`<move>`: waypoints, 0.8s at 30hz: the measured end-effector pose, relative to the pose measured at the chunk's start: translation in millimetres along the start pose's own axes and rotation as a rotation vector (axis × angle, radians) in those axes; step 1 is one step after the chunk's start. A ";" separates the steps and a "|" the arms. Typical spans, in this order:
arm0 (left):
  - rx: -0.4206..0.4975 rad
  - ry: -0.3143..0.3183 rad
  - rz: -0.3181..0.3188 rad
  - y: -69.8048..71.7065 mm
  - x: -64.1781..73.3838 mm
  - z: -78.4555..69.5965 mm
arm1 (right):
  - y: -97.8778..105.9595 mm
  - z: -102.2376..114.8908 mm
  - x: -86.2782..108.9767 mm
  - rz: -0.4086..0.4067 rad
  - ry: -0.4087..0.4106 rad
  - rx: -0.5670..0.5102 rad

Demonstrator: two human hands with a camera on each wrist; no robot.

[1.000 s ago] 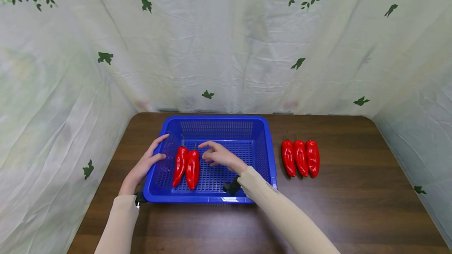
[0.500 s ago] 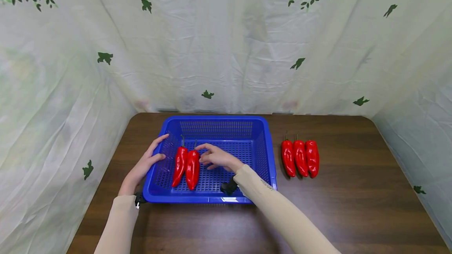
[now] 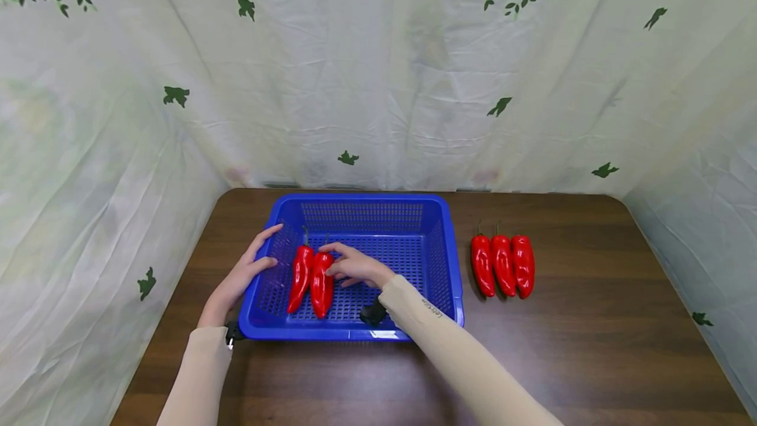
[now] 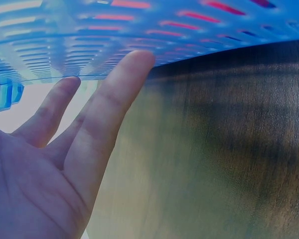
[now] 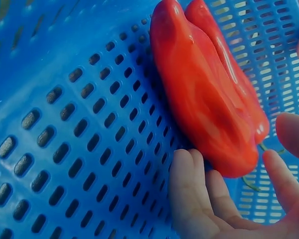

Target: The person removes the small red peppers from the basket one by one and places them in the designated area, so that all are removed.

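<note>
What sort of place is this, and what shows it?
Probably a small curtained-off recording corner: pale leaf-printed fabric hangs behind and on both sides of a brown wood-grain table, which bears a blue basket and red peppers.

Basket (image 3: 362,198) rested on the table (image 3: 597,307). Inside the basket, toward its left side: two peppers (image 3: 322,294) lay next to each other, stem ends toward its back. Right of the basket, on the table: three peppers (image 3: 503,266) lay in a row. Left hand (image 3: 239,276) was at the basket's left side; right hand (image 3: 361,265) was inside the basket. Curtain (image 3: 384,84) hung behind the basket.
</note>
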State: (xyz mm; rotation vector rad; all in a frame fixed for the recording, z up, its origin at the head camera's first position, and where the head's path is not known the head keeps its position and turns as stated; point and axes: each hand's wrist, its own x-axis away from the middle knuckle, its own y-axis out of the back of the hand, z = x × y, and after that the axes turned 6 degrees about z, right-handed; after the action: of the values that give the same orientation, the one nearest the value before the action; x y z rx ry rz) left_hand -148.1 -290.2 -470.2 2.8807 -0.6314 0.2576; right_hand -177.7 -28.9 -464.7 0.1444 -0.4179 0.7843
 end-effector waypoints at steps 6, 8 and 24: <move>-0.007 -0.002 0.003 0.1 -0.4 0.3 | -3.5 0.6 -3.3 -0.013 -0.020 0.030; -0.008 -0.002 0.003 -0.1 -0.3 0.2 | -4.5 0.4 -4.4 -0.019 -0.025 0.045; -0.015 0.006 -0.005 0.0 -0.2 0.2 | -3.7 1.5 -4.5 -0.109 0.068 0.033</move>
State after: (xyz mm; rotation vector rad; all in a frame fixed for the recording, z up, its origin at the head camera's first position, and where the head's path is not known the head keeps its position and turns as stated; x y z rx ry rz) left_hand -148.3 -290.1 -470.4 2.8663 -0.6217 0.2594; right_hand -178.4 -34.8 -465.1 0.1693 -0.3305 0.6867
